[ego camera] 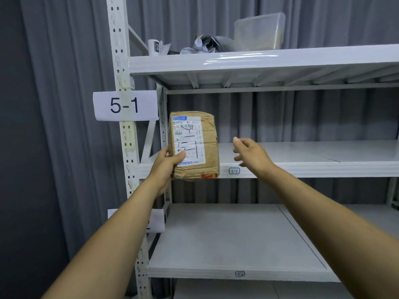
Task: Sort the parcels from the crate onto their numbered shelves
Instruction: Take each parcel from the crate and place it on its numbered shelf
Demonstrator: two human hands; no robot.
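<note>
A brown paper parcel (201, 147) with a white shipping label stands upright at the left end of the middle shelf (302, 167). My left hand (167, 167) grips its lower left corner, thumb across the label. My right hand (251, 153) hovers a short way to the right of the parcel, fingers loosely spread, touching nothing. A large paper sign reading 5-1 (125, 105) hangs on the left upright, and a small 5-1 tag (234, 171) sits on the shelf's front edge. The crate is out of view.
The white metal rack has a top shelf (259, 61) carrying a clear plastic tub (260, 32), crumpled wrapping (207, 44) and a white roll (155, 47). A lower shelf (237, 240) lies below. Grey curtains hang behind and to the left.
</note>
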